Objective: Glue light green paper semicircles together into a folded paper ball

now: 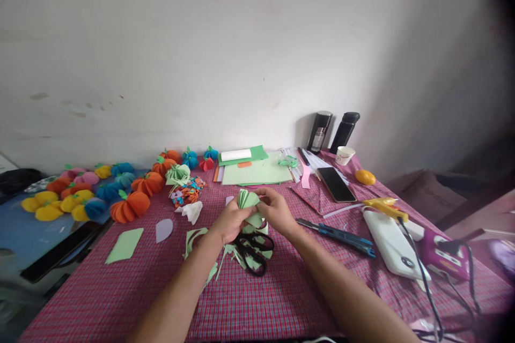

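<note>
Beyond black scissor handles (246, 243) in head view: holding pleated green paper (250, 201) between left hand (234, 221) and right hand (277, 210), pinched by both, equally near each; long axis apparently slanting from far left toward near right.

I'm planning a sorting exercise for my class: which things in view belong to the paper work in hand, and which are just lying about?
Likely belong:
- pleated green paper, in the left hand and right hand
- scissors
- green offcuts
- paper sheets

Likely just lying about:
- phone
- paper cup
- black bottles
</note>
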Motion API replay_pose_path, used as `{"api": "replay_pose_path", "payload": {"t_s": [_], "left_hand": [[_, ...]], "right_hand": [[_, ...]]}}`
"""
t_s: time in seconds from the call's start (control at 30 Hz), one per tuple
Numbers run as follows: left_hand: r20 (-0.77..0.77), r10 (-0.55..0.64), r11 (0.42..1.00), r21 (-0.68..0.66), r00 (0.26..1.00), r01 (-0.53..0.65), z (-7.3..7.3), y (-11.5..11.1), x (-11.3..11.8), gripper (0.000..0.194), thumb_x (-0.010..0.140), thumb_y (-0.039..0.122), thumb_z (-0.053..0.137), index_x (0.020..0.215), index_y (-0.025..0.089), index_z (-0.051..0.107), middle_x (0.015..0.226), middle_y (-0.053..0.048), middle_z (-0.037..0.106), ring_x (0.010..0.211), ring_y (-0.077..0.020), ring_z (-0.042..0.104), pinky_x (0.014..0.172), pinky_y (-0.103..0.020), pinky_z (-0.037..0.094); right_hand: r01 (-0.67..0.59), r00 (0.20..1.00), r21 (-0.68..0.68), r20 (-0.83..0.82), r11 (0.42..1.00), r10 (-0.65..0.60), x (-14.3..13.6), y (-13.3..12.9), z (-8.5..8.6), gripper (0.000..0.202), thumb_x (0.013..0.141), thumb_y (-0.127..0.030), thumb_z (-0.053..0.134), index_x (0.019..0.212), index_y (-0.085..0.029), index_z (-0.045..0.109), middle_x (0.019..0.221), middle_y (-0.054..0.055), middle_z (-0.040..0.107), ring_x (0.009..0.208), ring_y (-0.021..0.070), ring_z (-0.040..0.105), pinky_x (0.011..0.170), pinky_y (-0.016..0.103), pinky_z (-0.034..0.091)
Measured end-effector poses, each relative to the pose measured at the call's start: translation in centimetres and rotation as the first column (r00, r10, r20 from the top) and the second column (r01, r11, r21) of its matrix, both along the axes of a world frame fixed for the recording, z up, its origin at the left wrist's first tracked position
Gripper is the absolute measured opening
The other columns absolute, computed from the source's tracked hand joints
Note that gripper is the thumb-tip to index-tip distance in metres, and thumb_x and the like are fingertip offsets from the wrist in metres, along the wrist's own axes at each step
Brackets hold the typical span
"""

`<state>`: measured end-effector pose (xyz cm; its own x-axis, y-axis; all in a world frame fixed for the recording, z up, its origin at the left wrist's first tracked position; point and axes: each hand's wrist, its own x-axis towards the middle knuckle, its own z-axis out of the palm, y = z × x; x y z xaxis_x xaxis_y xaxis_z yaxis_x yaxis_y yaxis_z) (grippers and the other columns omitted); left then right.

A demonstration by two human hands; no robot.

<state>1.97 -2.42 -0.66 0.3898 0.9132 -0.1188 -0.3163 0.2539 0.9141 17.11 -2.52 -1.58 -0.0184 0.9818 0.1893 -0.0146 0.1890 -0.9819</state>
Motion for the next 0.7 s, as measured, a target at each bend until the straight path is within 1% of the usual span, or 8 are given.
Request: {"api": "replay_pose_path", "payload": {"t_s": [0.17, 0.27, 0.37, 0.4, 0.47, 0.53, 0.57, 0.7], "left_hand": [[0.043, 0.094, 0.995, -0.020, 0.995, -0.094, 0.2, 0.1, 0.0, 0.051, 0.060, 0.026, 0.093, 0.097, 0.016, 0.060, 0.079, -0.002, 0.069, 0.063, -0.0161, 0.067, 0.054, -0.028, 0.055], [0.090, 0.123, 0.992, -0.031, 0.988, -0.120, 0.3, 0.3, -0.1, 0.046, 0.064, 0.020, 0.090, 0.101, 0.014, 0.064, 0.087, -0.005, 0.072, 0.068, -0.0167, 0.069, 0.057, -0.028, 0.057], [0.140, 0.121, 0.991, -0.065, 0.983, -0.113, 0.2, 0.4, -0.3, 0.037, 0.069, 0.017, 0.085, 0.101, 0.013, 0.066, 0.092, -0.007, 0.074, 0.074, -0.0175, 0.070, 0.061, -0.029, 0.059], [0.155, 0.126, 0.990, -0.078, 0.980, -0.115, 0.2, 0.5, -0.3, 0.035, 0.071, 0.016, 0.084, 0.101, 0.014, 0.066, 0.093, -0.007, 0.074, 0.075, -0.0176, 0.070, 0.062, -0.028, 0.059], [0.171, 0.129, 0.988, -0.105, 0.977, -0.112, 0.2, 0.6, -0.4, 0.030, 0.074, 0.017, 0.082, 0.100, 0.015, 0.066, 0.090, -0.005, 0.073, 0.073, -0.0158, 0.069, 0.061, -0.026, 0.058], [0.183, 0.113, 0.986, -0.141, 0.977, -0.088, 0.2, 0.7, -0.4, 0.027, 0.078, 0.020, 0.080, 0.101, 0.015, 0.066, 0.083, -0.004, 0.072, 0.066, -0.0129, 0.067, 0.059, -0.024, 0.056], [0.191, 0.093, 0.984, -0.167, 0.977, -0.061, 0.3, 0.7, -0.4, 0.025, 0.080, 0.022, 0.078, 0.102, 0.015, 0.066, 0.081, -0.004, 0.071, 0.063, -0.0119, 0.065, 0.059, -0.024, 0.055], [0.208, -0.038, 0.964, -0.248, 0.977, 0.091, 0.4, 0.7, -0.6, 0.026, 0.087, 0.033, 0.064, 0.101, 0.011, 0.068, 0.081, -0.009, 0.071, 0.064, -0.0146, 0.065, 0.060, -0.027, 0.055]], "right_hand": [[0.070, 0.997, 0.029, -0.031, 0.997, -0.069, 1.2, 0.7, 0.1, 0.024, 0.075, -0.025, 0.056, 0.095, -0.017, 0.068, 0.081, 0.002, 0.067, 0.065, 0.0141, 0.057, 0.058, 0.025, 0.046], [-0.014, 1.000, 0.048, -0.011, 0.999, 0.014, 1.8, 0.9, 0.1, 0.027, 0.070, -0.019, 0.054, 0.093, -0.017, 0.068, 0.079, 0.001, 0.067, 0.065, 0.0135, 0.057, 0.060, 0.025, 0.047], [-0.146, 0.988, 0.066, 0.053, 0.987, 0.142, 1.7, 0.6, -0.1, 0.037, 0.069, -0.016, 0.058, 0.105, -0.018, 0.069, 0.081, 0.000, 0.068, 0.067, 0.0146, 0.061, 0.062, 0.026, 0.049], [-0.161, 0.985, 0.083, 0.076, 0.984, 0.154, 1.5, 0.5, -0.1, 0.037, 0.071, -0.017, 0.061, 0.107, -0.019, 0.069, 0.083, 0.000, 0.068, 0.069, 0.0152, 0.062, 0.063, 0.026, 0.050], [-0.138, 0.983, 0.149, 0.141, 0.979, 0.117, 1.3, 0.3, -0.1, 0.027, 0.074, -0.020, 0.065, 0.100, -0.019, 0.071, 0.086, 0.002, 0.069, 0.074, 0.0165, 0.064, 0.067, 0.028, 0.051], [-0.093, 0.979, 0.216, 0.200, 0.972, 0.049, 1.3, 0.2, 0.1, 0.014, 0.078, -0.022, 0.066, 0.089, -0.018, 0.072, 0.084, 0.002, 0.068, 0.076, 0.0165, 0.063, 0.070, 0.028, 0.050], [-0.082, 0.977, 0.225, 0.212, 0.971, 0.034, 1.4, 0.3, 0.2, 0.011, 0.080, -0.023, 0.064, 0.086, -0.017, 0.071, 0.082, 0.002, 0.068, 0.076, 0.0161, 0.061, 0.070, 0.028, 0.049], [-0.096, 0.981, 0.140, 0.180, 0.985, 0.070, 1.8, 0.6, 0.1, 0.010, 0.082, -0.024, 0.060, 0.081, -0.016, 0.067, 0.073, -0.001, 0.065, 0.067, 0.0140, 0.058, 0.064, 0.026, 0.047]]}}
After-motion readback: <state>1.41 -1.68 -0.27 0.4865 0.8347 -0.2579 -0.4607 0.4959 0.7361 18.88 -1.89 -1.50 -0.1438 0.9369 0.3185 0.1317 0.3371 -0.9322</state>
